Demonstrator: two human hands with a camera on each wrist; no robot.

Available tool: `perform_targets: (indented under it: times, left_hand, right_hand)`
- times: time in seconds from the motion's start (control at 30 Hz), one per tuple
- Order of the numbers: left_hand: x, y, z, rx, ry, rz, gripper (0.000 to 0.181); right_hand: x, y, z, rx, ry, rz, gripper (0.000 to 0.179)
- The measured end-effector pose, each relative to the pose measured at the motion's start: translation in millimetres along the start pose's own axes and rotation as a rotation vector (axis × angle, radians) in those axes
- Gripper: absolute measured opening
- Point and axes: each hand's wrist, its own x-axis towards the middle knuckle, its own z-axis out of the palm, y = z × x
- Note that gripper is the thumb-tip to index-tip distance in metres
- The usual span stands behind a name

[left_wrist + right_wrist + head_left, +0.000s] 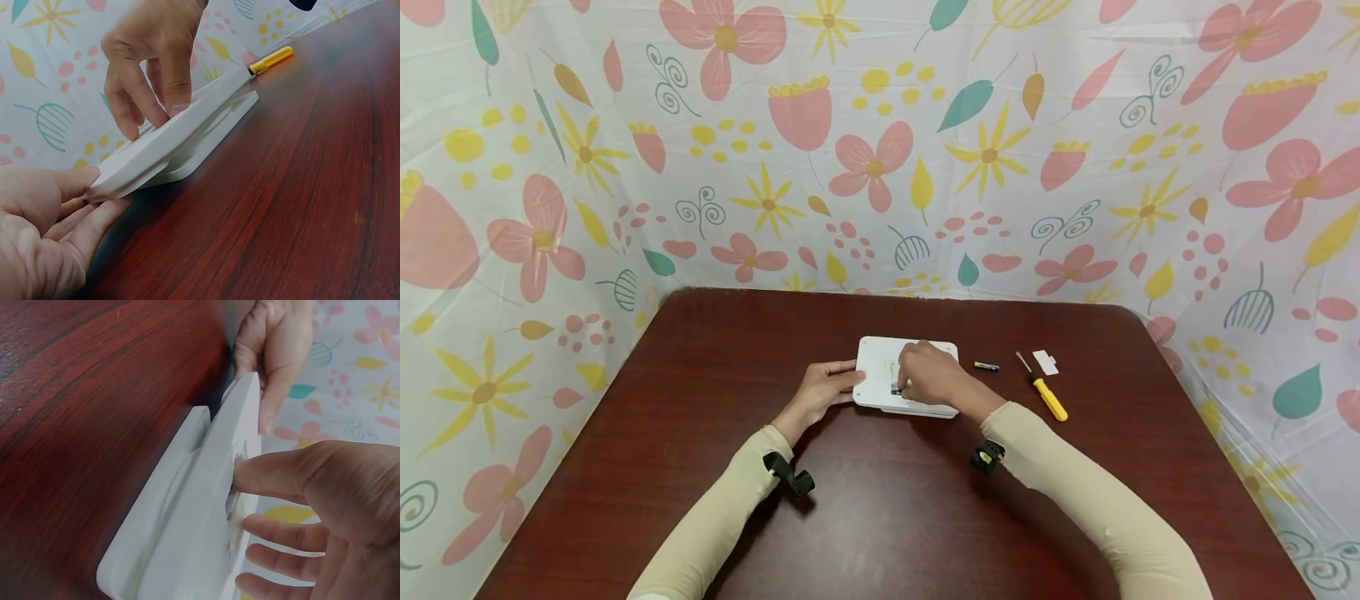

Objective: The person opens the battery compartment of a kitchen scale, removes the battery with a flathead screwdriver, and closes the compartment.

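Note:
A flat white plastic device (872, 393), squarish with a second plate beneath it, lies tilted on the table with a label and a small battery compartment (896, 388) facing up. My left hand (822, 388) grips its left edge, thumb on top and fingers underneath. Over the device, my right hand (934, 373) reaches down with spread, slightly bent fingers. In the right wrist view its thumb (269, 475) presses into the compartment, while the other fingers touch the surface nearby. Something blue shows inside the compartment, partly hidden by the hand.
Right of the device lies a loose battery (987, 366). Farther right are a yellow-handled screwdriver (1049, 399) and a small white battery cover (1045, 362). The dark red wooden table (880, 517) meets a floral-patterned curtain (880, 208) at its back.

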Motion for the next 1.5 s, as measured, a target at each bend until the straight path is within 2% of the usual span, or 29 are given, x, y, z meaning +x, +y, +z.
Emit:
perform_targets:
  times: [0.3, 0.67, 1.17, 1.5]
  left_hand:
    - [-0.7, -0.5, 0.0, 0.004, 0.008, -0.007, 0.042]
    - [-1.2, 0.6, -1.2, 0.008, -0.003, -0.007, 0.043]
    - [-0.9, 2.0, 0.0, -0.001, -0.002, -0.004, 0.041]
    - [-1.9, 2.2, 0.6, -0.004, 0.006, 0.008, 0.040]
  right_hand:
    - [2.5, -3, 0, -0.030, -0.045, 0.027, 0.005]
    - [1.6, 2, 3, -0.019, -0.019, -0.021, 0.013]
    - [1.8, 5, 5, -0.057, -0.057, -0.059, 0.032]
    - [1.7, 8, 6, -0.071, -0.069, -0.080, 0.034]
